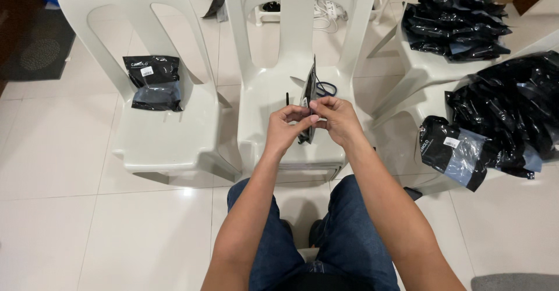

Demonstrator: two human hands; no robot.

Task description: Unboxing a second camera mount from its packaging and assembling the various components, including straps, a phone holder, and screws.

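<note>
A slim black pouch stands on edge above the seat of the middle white chair, held between both hands. My left hand pinches its lower edge from the left. My right hand grips the same edge from the right, fingertips meeting the left ones. A dark blue cord loops out behind the pouch. A thin black strip sticks up just left of the pouch.
The left white chair carries one black packet. To the right, a chair holds a pile of black packets, and a bigger heap lies nearer. A power strip lies on the tiled floor.
</note>
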